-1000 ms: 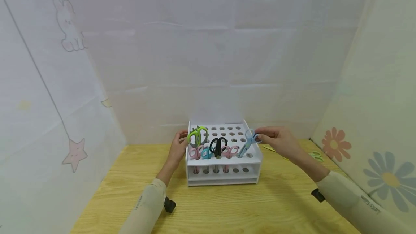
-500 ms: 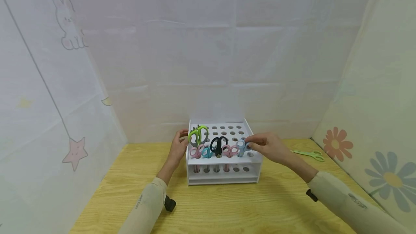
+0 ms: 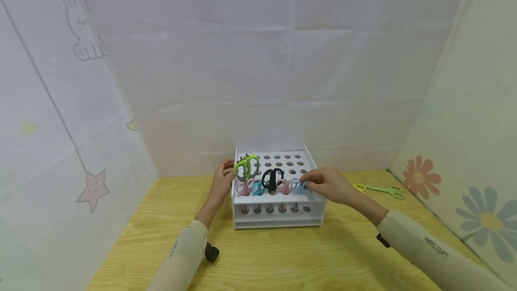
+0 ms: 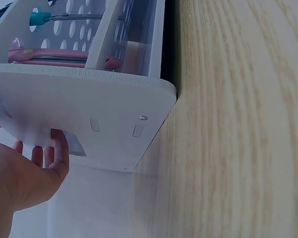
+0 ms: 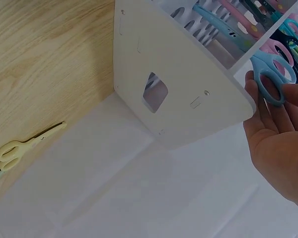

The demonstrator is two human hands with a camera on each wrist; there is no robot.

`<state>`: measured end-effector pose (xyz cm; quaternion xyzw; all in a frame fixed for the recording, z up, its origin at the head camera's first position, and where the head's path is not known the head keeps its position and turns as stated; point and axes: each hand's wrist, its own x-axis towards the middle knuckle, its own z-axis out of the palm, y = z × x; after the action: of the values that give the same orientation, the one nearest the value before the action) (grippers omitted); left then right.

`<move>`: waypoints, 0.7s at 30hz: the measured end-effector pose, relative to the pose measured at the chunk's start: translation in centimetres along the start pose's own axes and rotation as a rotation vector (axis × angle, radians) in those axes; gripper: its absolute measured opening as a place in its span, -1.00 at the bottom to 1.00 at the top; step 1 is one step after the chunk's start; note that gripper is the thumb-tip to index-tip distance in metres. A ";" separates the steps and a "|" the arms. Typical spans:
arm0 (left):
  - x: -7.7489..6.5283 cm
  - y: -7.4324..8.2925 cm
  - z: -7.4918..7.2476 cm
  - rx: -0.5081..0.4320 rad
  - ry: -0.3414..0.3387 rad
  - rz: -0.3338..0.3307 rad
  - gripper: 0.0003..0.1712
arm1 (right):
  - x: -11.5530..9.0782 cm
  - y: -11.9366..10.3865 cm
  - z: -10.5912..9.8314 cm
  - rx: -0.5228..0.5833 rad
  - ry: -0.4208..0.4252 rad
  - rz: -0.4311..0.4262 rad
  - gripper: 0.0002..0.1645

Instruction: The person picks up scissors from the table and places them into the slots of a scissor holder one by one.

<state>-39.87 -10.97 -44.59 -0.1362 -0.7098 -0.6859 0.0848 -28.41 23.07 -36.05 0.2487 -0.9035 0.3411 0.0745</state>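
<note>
A white holed rack [image 3: 278, 225] stands on the table. My right hand [image 3: 331, 185] pinches a finger loop of light-blue scissors [image 5: 270, 69], whose blades pass down through a front-row hole at the rack's right. Left of them in that row stand pink scissors [image 3: 282, 186], black scissors [image 3: 272, 182], teal scissors [image 3: 257, 187] and another pink pair of scissors [image 3: 243, 188]. Lime-green scissors [image 3: 252, 165] stand behind, at the left. My left hand [image 4: 30, 173] holds the rack's left side panel, one fingertip at its cut-out; part of that hand is out of view.
On the table to the right lie yellow scissors [image 3: 359, 187] and light-green scissors [image 3: 389, 191], partly behind my right arm. White sheeting [image 3: 258, 80] walls the table at the back and both sides.
My right hand has moved left and down, and the tilted blue scissors have gone upright into the rack's hole. My left hand has stayed at the rack's side.
</note>
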 end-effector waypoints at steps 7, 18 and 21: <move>0.3 -0.1 -0.1 0.004 -0.020 -0.031 -0.46 | 0.1 0.4 0.4 -0.002 0.004 0.003 -0.77; -0.1 -0.3 0.0 -0.006 0.003 -0.024 -0.47 | 0.0 0.5 1.1 -0.058 0.019 0.014 -0.78; -0.1 -0.3 -0.1 -0.006 0.003 -0.017 -0.49 | 0.0 0.4 1.4 -0.064 0.028 0.022 -0.78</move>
<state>-39.90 -11.05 -44.84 -0.1294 -0.7087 -0.6890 0.0793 -28.51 22.40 -37.34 0.2315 -0.9155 0.3161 0.0914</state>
